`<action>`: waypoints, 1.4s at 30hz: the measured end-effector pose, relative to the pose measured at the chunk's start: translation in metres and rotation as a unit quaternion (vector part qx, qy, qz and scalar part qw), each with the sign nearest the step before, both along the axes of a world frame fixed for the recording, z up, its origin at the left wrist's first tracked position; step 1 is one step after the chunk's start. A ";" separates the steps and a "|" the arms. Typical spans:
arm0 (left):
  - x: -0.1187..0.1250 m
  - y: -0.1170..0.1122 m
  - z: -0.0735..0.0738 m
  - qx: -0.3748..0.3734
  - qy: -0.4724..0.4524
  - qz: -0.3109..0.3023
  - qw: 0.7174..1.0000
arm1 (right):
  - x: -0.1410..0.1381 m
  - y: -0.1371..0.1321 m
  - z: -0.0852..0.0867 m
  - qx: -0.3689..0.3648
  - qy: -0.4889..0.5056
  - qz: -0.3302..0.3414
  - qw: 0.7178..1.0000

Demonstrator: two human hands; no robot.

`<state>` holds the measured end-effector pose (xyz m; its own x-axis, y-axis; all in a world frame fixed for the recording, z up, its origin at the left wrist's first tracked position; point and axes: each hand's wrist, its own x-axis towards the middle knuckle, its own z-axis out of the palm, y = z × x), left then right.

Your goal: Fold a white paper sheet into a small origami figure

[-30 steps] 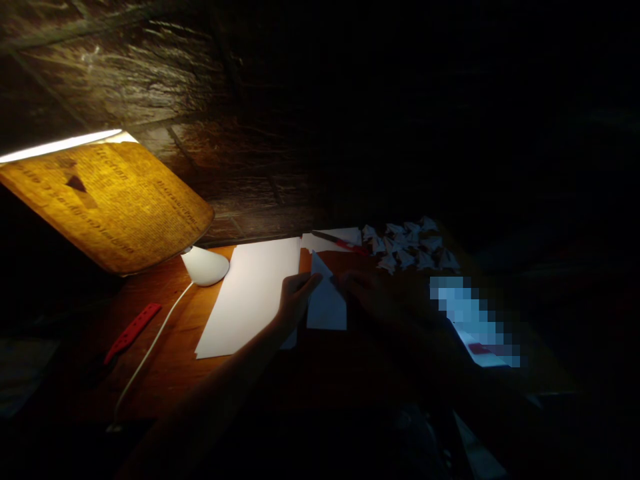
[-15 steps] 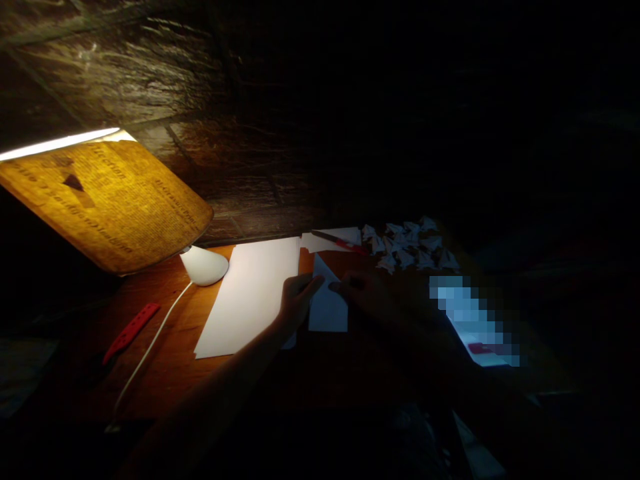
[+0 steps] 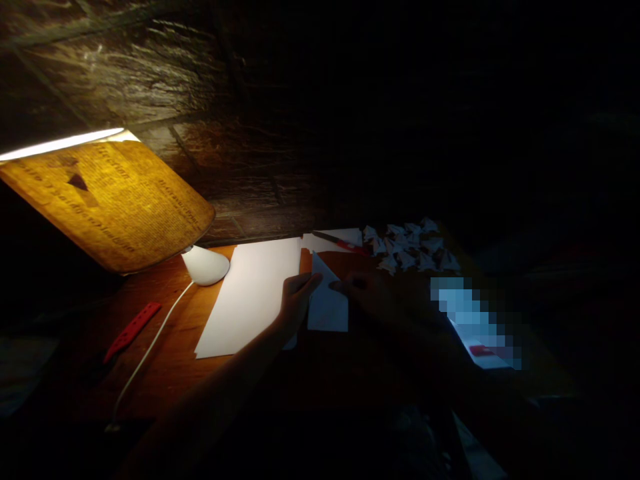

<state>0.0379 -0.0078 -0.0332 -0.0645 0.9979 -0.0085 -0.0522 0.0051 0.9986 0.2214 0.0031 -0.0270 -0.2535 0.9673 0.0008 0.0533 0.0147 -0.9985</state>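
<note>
A small piece of white paper [image 3: 327,310] with a slanted, folded-looking top is held between my two hands above the wooden table. My left hand [image 3: 296,297] grips its left edge, thumb lying on the front. On the other side my right hand [image 3: 363,290], mostly in shadow, pinches the right edge near the slant. Just left of my left hand lies a stack of larger white sheets [image 3: 255,287]. Beyond the hands, a knife-like tool with a dark blade and red handle [image 3: 347,247] rests across smaller white paper [image 3: 315,240].
Several folded paper pieces [image 3: 403,250] sit at the back right. A glowing blurred-out screen [image 3: 475,327] lies to the right. At left stand a lamp with a yellow printed shade [image 3: 135,207], its white cord [image 3: 150,360] and a red strip-like object [image 3: 133,330]. A stone wall [image 3: 190,80] rises behind.
Almost nothing differs. My left thumb has shifted slightly on the paper's left edge, and both hands keep their hold.
</note>
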 end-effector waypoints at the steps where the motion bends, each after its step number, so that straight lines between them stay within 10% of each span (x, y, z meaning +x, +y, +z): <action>1: 0.000 0.000 0.000 0.000 -0.003 0.001 1.000 | 0.000 0.000 0.000 0.000 0.002 0.001 1.000; 42: 0.002 0.004 0.001 0.018 0.079 -0.060 0.995 | 0.000 -0.003 -0.004 0.030 -0.057 0.094 0.993</action>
<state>0.0394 -0.0041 -0.0320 0.0566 0.9980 0.0280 0.1048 -0.0338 0.9939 0.2214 -0.0001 -0.0309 -0.4319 0.9018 0.0174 0.1562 0.0938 -0.9833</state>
